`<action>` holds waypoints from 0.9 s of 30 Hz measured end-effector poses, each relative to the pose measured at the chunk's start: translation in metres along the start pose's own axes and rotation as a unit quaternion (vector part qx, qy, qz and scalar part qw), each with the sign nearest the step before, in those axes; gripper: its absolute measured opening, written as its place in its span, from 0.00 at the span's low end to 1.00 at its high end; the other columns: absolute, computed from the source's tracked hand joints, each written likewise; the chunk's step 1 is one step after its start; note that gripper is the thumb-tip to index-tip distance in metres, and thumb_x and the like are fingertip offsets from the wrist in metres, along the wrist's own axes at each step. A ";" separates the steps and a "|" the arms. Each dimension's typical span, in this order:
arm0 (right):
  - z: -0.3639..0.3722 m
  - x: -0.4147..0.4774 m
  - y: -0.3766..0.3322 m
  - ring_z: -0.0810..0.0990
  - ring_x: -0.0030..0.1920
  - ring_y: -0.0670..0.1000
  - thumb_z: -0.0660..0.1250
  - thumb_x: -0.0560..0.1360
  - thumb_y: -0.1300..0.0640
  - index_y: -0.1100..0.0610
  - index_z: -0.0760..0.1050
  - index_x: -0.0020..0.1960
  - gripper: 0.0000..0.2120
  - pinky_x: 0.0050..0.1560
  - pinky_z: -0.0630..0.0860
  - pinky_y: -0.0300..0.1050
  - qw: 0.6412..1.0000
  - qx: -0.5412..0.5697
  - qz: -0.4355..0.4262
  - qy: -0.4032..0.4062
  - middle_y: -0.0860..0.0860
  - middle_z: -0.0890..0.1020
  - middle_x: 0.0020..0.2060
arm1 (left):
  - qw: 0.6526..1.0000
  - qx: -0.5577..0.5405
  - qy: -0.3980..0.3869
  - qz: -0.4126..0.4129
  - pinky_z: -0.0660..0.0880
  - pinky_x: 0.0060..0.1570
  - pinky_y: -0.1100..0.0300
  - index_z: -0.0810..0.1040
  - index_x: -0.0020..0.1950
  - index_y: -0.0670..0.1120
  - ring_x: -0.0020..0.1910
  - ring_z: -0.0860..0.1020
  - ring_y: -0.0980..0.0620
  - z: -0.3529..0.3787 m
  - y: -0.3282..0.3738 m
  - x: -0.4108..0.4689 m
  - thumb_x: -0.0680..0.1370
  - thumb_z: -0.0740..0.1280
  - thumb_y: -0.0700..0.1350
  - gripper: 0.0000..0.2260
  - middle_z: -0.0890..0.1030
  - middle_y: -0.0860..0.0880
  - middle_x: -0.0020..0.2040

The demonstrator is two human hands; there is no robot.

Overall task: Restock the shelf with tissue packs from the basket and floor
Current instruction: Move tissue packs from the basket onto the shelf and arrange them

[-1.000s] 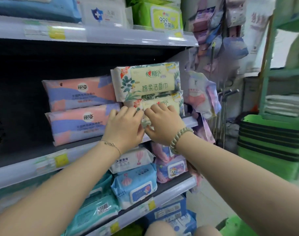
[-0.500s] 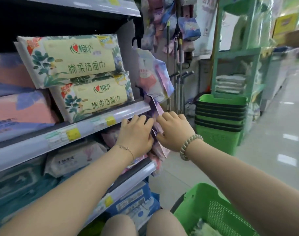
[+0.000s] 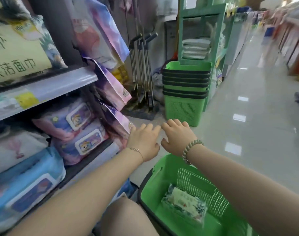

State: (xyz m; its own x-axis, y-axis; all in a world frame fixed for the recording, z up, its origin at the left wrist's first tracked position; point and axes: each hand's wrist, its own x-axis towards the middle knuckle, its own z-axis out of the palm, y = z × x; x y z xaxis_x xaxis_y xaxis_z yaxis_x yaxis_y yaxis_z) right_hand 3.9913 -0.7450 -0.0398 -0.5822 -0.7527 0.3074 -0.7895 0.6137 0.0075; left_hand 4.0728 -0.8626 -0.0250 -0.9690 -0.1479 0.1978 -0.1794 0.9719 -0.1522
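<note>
A green basket (image 3: 164,171) stands on the floor at lower right with one floral tissue pack (image 3: 183,204) lying inside. My left hand (image 3: 144,141) and my right hand (image 3: 176,137) hover side by side above the basket's far rim, fingers relaxed, holding nothing. A matching cream floral pack (image 3: 17,53) sits on the shelf (image 3: 48,87) at upper left. My left fingers are close to a pink hanging pack (image 3: 119,121) at the shelf end.
Wet-wipe packs (image 3: 73,132) fill the lower shelf at left. Pink and purple packs (image 3: 101,36) hang at the shelf end. A stack of green baskets (image 3: 186,86) stands ahead before a green rack (image 3: 199,28). Metal handles (image 3: 142,65) lean behind. The aisle floor (image 3: 247,116) stretches right.
Both hands have left the floral packs on the shelf and come down and right, now above the basket. The view has swung right and downward.
</note>
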 end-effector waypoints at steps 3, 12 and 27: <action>0.026 -0.012 0.013 0.70 0.58 0.54 0.60 0.74 0.48 0.54 0.68 0.59 0.16 0.57 0.66 0.50 0.999 0.017 0.028 -0.035 0.51 0.73 0.56 | 0.998 -0.030 -0.049 0.017 0.66 0.56 0.50 0.66 0.64 0.50 0.61 0.70 0.46 0.029 0.019 0.006 0.76 0.61 0.51 0.17 0.72 0.49 0.61; 0.103 -0.043 0.039 0.70 0.60 0.54 0.60 0.74 0.48 0.54 0.67 0.62 0.18 0.59 0.67 0.49 0.986 0.040 0.094 -0.135 0.51 0.72 0.58 | 0.983 -0.054 -0.171 0.044 0.67 0.55 0.50 0.66 0.67 0.49 0.62 0.72 0.46 0.105 0.054 0.019 0.76 0.63 0.50 0.20 0.73 0.48 0.62; 0.200 -0.099 0.060 0.70 0.61 0.55 0.59 0.76 0.47 0.56 0.66 0.62 0.19 0.63 0.68 0.53 0.937 0.053 0.188 -0.290 0.54 0.72 0.59 | 0.927 -0.093 -0.359 0.056 0.71 0.55 0.47 0.64 0.67 0.47 0.58 0.74 0.44 0.231 0.093 0.027 0.78 0.62 0.46 0.18 0.74 0.45 0.60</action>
State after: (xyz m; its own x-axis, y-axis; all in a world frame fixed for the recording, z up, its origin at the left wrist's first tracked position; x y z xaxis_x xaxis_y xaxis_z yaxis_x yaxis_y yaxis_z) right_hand 3.9629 -0.6812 -0.2603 -0.8069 -0.5092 -0.2995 -0.5038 0.8579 -0.1011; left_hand 3.9904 -0.8182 -0.2577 -0.8552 -0.0630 -0.5145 -0.1031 0.9934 0.0498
